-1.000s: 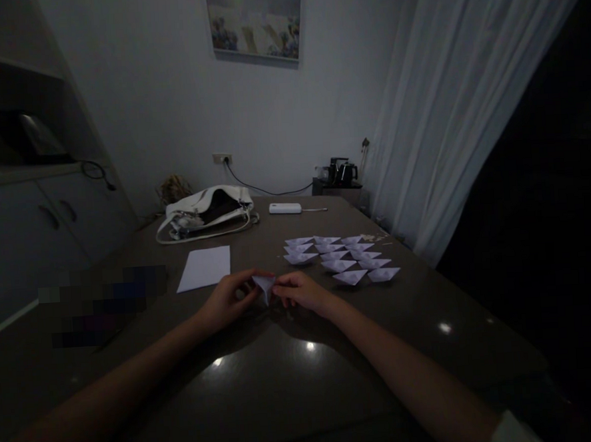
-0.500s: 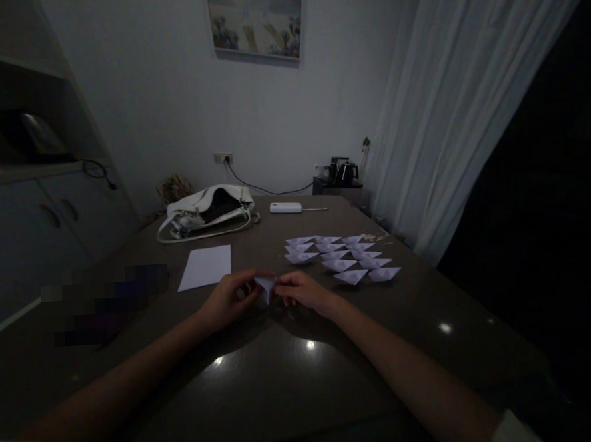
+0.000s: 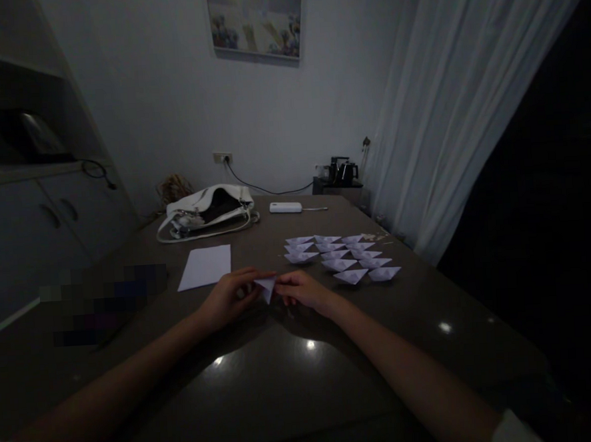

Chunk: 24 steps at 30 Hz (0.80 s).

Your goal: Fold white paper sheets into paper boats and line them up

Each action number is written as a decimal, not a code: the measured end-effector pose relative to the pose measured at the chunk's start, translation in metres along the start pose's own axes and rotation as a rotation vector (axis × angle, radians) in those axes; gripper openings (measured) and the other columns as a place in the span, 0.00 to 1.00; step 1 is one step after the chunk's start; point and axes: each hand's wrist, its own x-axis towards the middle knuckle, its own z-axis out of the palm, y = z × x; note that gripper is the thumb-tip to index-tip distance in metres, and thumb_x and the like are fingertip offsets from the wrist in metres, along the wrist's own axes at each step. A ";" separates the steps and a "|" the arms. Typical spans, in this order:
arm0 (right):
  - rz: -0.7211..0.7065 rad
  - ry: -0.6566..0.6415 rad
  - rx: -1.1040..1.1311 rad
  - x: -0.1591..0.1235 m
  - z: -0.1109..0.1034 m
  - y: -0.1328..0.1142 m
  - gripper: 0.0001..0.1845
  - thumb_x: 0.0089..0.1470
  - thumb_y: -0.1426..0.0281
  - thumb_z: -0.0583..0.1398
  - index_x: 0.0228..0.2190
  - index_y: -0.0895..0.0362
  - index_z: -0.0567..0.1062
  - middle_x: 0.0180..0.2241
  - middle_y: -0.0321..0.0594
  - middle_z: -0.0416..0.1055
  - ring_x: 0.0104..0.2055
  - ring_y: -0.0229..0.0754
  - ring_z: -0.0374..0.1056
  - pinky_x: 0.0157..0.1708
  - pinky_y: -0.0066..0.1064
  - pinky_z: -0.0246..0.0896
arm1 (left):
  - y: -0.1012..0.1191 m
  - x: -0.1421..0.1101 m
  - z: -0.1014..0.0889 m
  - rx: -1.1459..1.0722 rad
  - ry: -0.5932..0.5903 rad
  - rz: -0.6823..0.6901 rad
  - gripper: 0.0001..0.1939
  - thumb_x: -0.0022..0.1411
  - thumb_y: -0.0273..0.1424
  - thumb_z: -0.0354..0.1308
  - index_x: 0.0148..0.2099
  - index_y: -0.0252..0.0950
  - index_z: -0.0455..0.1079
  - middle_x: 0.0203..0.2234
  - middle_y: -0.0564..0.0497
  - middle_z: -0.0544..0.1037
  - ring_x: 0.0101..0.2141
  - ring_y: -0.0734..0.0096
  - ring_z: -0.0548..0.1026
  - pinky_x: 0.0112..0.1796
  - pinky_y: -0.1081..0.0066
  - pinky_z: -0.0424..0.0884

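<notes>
A small folded white paper point(image 3: 266, 288), triangular with its point down, is held between my two hands just above the table. My left hand point(image 3: 231, 297) is closed on its left side, with fingers along the top edge. At its right corner, my right hand point(image 3: 302, 291) pinches the paper. To the right stand several folded paper boats point(image 3: 339, 265) in rows. Left of the paper, beyond my left hand, lies a stack of white paper sheets point(image 3: 205, 266).
A white handbag point(image 3: 209, 209) sits at the back left of the dark table point(image 3: 266, 396). Near the far edge is a white power bank point(image 3: 285, 207) with a short cable. A blurred-out patch point(image 3: 110, 305) covers something at left. A pale curtain point(image 3: 419, 120) hangs on the right.
The left fingers have shifted slightly along the top edge of the folded paper, which has turned a little. Everything else stays put.
</notes>
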 end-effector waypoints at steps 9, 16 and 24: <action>-0.008 0.011 0.026 0.003 -0.002 0.006 0.08 0.54 0.73 0.55 0.31 0.62 0.74 0.20 0.31 0.64 0.19 0.30 0.57 0.20 0.23 0.48 | 0.001 -0.001 0.000 -0.005 -0.034 0.028 0.25 0.57 0.22 0.48 0.56 0.41 0.66 0.48 0.45 0.71 0.40 0.67 0.72 0.38 0.68 0.71; -0.006 0.011 0.054 0.000 -0.001 0.002 0.08 0.54 0.73 0.55 0.30 0.62 0.74 0.20 0.31 0.63 0.19 0.30 0.56 0.20 0.23 0.48 | -0.003 -0.001 0.000 -0.002 -0.053 0.039 0.25 0.59 0.23 0.49 0.58 0.43 0.64 0.47 0.46 0.72 0.41 0.66 0.72 0.39 0.69 0.70; 0.006 -0.003 0.080 0.000 -0.002 0.002 0.08 0.54 0.71 0.56 0.29 0.62 0.73 0.19 0.30 0.62 0.19 0.30 0.56 0.20 0.24 0.46 | -0.005 -0.002 0.000 0.021 -0.079 0.030 0.24 0.60 0.25 0.49 0.58 0.43 0.63 0.45 0.46 0.73 0.39 0.67 0.73 0.38 0.69 0.70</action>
